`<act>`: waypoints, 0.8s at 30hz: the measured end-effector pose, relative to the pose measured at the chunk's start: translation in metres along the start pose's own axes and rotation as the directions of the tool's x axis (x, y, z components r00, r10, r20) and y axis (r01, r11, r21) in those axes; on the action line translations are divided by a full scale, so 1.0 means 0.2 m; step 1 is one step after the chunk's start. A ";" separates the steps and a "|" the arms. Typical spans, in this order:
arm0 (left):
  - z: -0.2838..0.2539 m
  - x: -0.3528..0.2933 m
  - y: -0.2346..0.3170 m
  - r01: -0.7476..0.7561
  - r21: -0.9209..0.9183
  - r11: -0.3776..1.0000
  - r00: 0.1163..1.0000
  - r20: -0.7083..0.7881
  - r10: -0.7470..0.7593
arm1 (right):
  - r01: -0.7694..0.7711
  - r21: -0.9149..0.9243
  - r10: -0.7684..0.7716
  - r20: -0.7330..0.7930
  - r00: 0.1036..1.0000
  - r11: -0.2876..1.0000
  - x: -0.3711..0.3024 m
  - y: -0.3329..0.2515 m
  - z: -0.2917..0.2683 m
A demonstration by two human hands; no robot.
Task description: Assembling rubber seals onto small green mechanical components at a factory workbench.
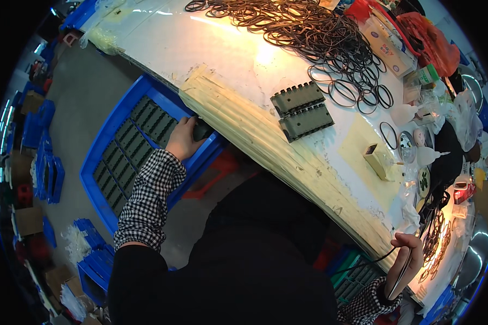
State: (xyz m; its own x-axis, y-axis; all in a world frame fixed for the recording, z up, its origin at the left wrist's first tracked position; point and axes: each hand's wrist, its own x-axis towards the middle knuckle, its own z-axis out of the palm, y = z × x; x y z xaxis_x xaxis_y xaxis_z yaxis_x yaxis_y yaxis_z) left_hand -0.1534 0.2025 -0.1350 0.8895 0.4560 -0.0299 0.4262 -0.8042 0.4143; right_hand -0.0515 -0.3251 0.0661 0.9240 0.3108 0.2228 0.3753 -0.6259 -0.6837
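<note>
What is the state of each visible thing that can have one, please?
Left hand, at the blue tray, grip unclear
Right hand, pinching a black cord
Blue tray, holding rows of dark parts
Black bands, heaped, tangled
Two dark blocks, lying side by side
Red bag, crumpled

Crate [100, 142]: left, beside bench [228, 59] edge; toothed blocks [127, 142] in rows inside.
Left hand [183, 140]: at crate's bench-side end.
Block pair [302, 115]: mid-bench, side by side.
Rubber loops [331, 40]: heaped on bench, behind block pair.
Small box [378, 162]: on bench, right of block pair.
Squeeze bottle [427, 156]: right of small box.
Right hand [409, 261]: bench's near right edge; cord [366, 264] runs left from it.
</note>
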 end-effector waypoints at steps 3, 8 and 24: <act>0.02 0.02 -0.01 0.007 0.061 0.998 1.000 0.023 -0.008 | -0.005 0.005 0.005 -0.006 1.000 1.000 -0.01 0.01 0.00; 0.00 0.04 0.02 0.010 0.050 0.999 0.999 0.039 -0.012 | 0.009 0.005 -0.009 -0.009 1.000 1.000 0.00 0.01 0.01; 0.00 0.12 -0.03 -0.178 0.316 0.932 0.978 0.162 0.132 | 0.002 0.040 -0.002 -0.004 1.000 0.999 -0.01 0.02 0.05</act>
State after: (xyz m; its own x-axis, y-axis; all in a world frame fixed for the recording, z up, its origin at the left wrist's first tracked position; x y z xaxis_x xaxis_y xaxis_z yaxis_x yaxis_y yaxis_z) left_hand -0.1347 0.2174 -0.1382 0.9528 0.2780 -0.1222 0.2908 -0.9511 0.1036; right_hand -0.0516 -0.3212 0.0560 0.9236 0.3092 0.2264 0.3737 -0.5959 -0.7108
